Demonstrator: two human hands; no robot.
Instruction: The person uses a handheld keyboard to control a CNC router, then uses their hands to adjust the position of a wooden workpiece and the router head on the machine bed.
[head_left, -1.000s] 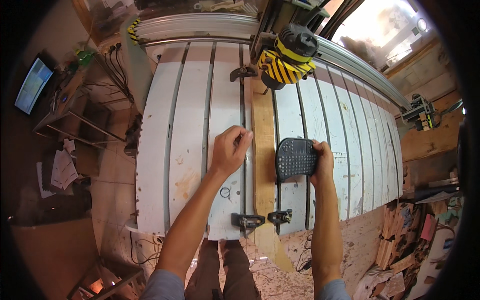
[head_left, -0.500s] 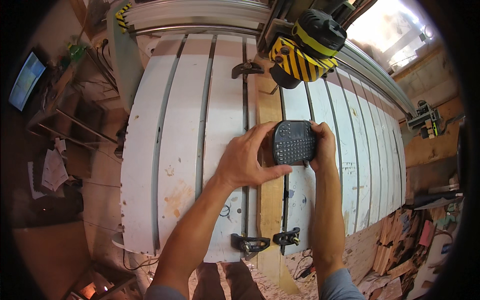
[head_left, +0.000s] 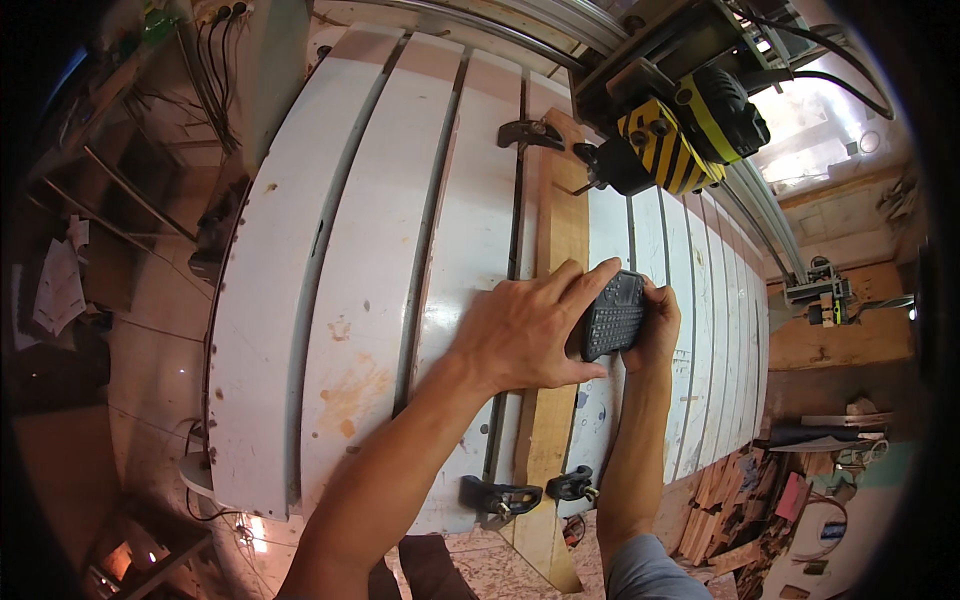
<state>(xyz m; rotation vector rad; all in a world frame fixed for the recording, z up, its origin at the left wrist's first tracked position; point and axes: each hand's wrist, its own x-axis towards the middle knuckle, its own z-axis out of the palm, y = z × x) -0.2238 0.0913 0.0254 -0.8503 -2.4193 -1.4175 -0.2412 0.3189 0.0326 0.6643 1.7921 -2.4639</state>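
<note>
A small black handheld keyboard (head_left: 614,322) is held above the slotted white machine bed. My right hand (head_left: 657,322) grips its right end, with the fingers wrapped behind it. At the other end, my left hand (head_left: 535,325) has its fingers apart, one fingertip by the top edge and the thumb near the lower corner; whether it touches the keyboard I cannot tell. Beneath runs a wooden board (head_left: 562,225), with a black clamp (head_left: 531,134) at its far end and two more black clamps, a left one (head_left: 502,494) and a right one (head_left: 573,483), at its near end.
Over the board's far end hangs a router spindle (head_left: 700,135) with a yellow-and-black striped mount, carried by a metal gantry. The slotted white bed (head_left: 370,300) spreads to both sides. Stacked wood offcuts (head_left: 720,505) lie at the lower right. Papers (head_left: 60,285) sit at the far left.
The view has shifted and tilted. My left hand's fingers have come over the keyboard's left edge, and the keyboard is turned more on its side. My right hand keeps its grip.
</note>
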